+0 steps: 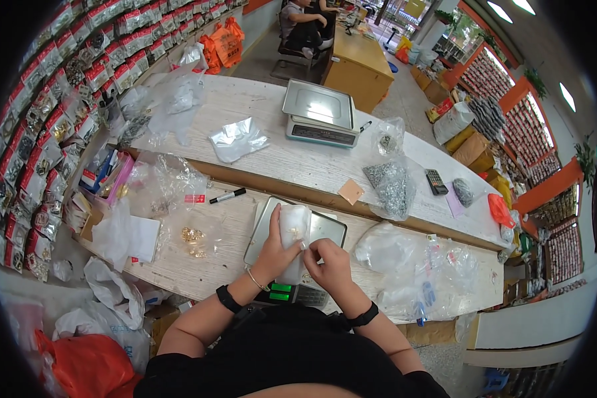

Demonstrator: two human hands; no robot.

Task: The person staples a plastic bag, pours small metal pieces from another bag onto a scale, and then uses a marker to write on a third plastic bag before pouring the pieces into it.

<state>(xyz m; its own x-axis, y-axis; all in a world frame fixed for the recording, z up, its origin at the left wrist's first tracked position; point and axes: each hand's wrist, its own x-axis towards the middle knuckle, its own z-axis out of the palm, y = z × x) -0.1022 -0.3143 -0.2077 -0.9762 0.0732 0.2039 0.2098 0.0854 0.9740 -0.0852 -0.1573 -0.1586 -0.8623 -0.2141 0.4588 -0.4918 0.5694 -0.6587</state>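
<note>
My left hand (273,253) is wrapped around a whitish roll of plastic film or bags (296,219), held upright above a weighing scale. At the near right side of the roll, my right hand (329,263) pinches a small piece of its plastic, close to my left thumb. Small gold-coloured bits show at the roll's surface. Below my hands is the scale's metal pan (331,230), and its green-lit display (281,292) shows between my forearms. The lower part of the roll is partly hidden by my hands.
Gold-coloured hardware (193,235) in clear plastic and a black marker (227,195) lie to the left. Clear bags (428,278) spread to the right. A raised shelf (258,107) carries a second scale (321,112), a bag of metal parts (393,191) and a calculator (436,182). A person (303,25) sits beyond.
</note>
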